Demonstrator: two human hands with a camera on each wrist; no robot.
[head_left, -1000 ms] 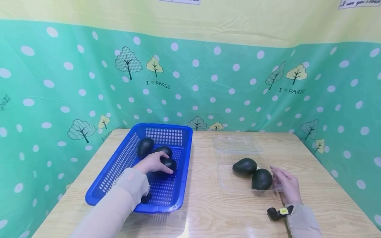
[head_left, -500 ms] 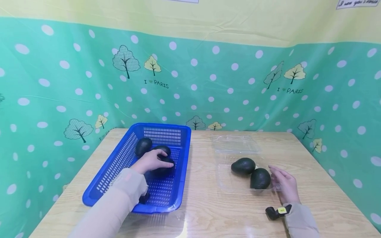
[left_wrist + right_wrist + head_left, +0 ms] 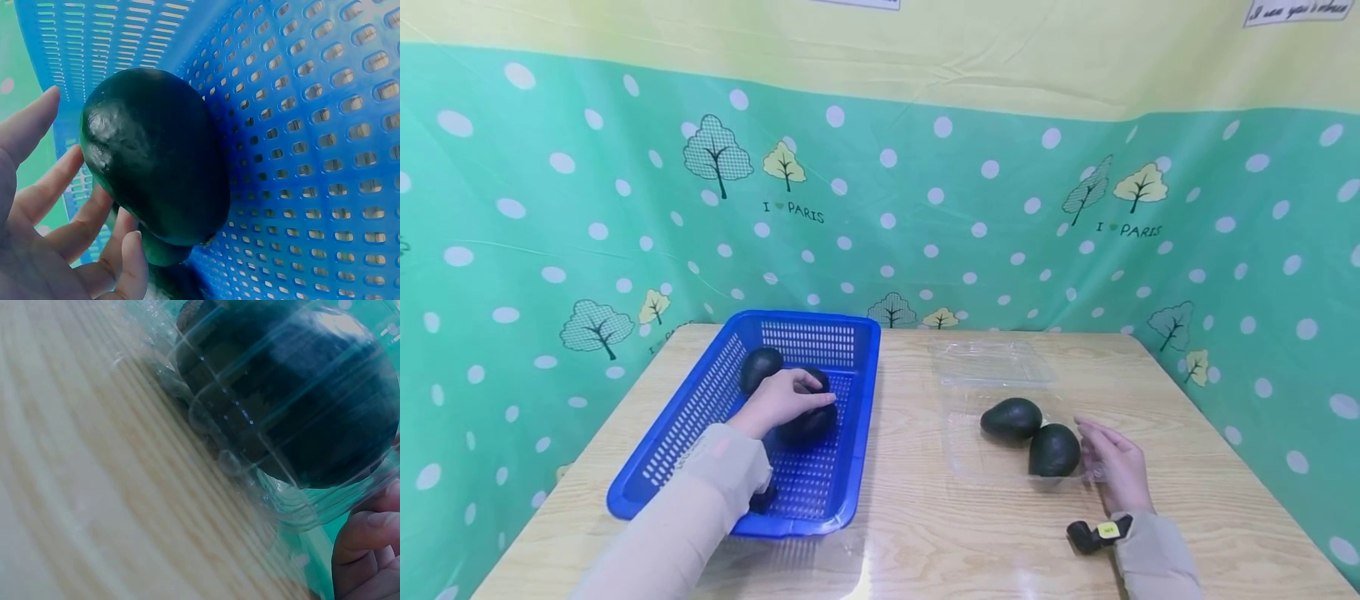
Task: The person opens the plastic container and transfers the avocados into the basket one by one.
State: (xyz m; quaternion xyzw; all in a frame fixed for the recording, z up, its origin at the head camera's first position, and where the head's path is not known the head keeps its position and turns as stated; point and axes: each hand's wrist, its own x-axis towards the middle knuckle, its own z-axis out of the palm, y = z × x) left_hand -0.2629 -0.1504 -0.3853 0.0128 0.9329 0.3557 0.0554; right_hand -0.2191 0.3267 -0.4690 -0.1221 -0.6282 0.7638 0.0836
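My left hand (image 3: 782,400) is inside the blue basket (image 3: 850,479), over a dark green avocado (image 3: 808,427). In the left wrist view its fingers are spread along one side of that avocado (image 3: 156,156), and the thumb stands away from it. Two more avocados lie at the back of the basket, one avocado (image 3: 762,369) in plain sight and another partly behind my fingers. On the right, a clear plastic clamshell box (image 3: 958,454) lies open with two avocados in it. My right hand (image 3: 1118,467) holds the box's near right edge, beside the closer avocado (image 3: 1055,451).
The box's raised clear lid (image 3: 992,362) extends toward the back of the wooden table (image 3: 910,500). A black wrist camera (image 3: 1082,537) hangs at my right sleeve. A patterned green and yellow curtain (image 3: 925,208) closes off the back and sides.
My left thumb and fingers have lifted and loosened from the nearest avocado in the basket, leaving more of it showing. My right hand stays at the box.
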